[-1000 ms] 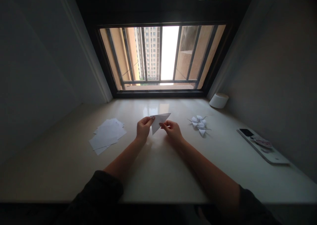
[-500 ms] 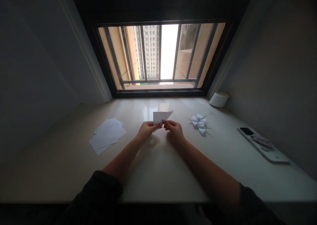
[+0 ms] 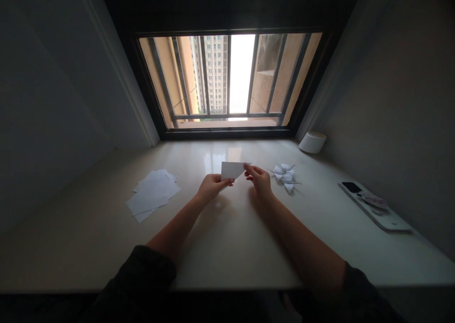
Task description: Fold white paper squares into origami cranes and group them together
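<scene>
A folded piece of white paper [image 3: 232,170], triangular in outline, is held up over the white sill between both hands. My left hand [image 3: 211,186] pinches its lower left part, thumb in front. At the paper's upper right corner, my right hand [image 3: 259,179] grips the tip between thumb and fingers. To the left lies a loose pile of white paper sheets [image 3: 152,192]. Several folded white paper pieces with thin curled tips [image 3: 285,176] sit close to the right of my right hand.
A phone in a light case [image 3: 373,207] lies at the right by the wall. A white rounded object [image 3: 313,143] stands in the back right corner. Behind the sill [image 3: 234,256] is a dark-framed window [image 3: 227,134] with bars outside.
My right hand has slid right and slightly up, from the middle of the paper's lower edge to its right tip. The left hand keeps its hold.
</scene>
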Demonstrator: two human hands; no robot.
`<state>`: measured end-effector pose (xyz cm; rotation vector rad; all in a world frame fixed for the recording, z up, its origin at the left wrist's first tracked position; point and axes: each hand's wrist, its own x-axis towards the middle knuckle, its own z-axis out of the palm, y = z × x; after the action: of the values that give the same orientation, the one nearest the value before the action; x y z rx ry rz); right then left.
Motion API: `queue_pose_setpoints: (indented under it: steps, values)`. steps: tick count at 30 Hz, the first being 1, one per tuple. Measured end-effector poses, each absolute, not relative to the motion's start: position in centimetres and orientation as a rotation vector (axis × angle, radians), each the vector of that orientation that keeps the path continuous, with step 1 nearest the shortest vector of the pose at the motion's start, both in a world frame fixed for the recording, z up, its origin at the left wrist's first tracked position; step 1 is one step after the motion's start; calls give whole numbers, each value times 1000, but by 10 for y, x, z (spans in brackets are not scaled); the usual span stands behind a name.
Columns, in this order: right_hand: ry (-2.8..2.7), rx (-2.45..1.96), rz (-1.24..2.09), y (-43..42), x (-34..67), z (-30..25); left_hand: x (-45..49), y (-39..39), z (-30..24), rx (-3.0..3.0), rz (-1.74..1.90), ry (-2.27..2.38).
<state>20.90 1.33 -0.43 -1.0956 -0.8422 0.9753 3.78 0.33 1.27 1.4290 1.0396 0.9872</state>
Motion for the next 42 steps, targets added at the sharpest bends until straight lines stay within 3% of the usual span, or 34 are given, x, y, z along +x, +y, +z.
queue_pose_setpoints:
  steps: [15,23,28,32,42]
  values:
    - [-948,-1113,847,16,211,-9,34,6,10,1550,1031,1106]
    - [-1501,-1233,702,13,213,-8,17,11,12,2082,989,1671]
    - [-1539,-1296,731,8,210,-10,15,10,17,2274,1099,1703]
    - [-1244,-1203,953,6,203,-6,22,7,19,2019,1462,1663]
    - [-1119,-1076,1219,0,187,-12,39,7,6,1319,1326,1104]
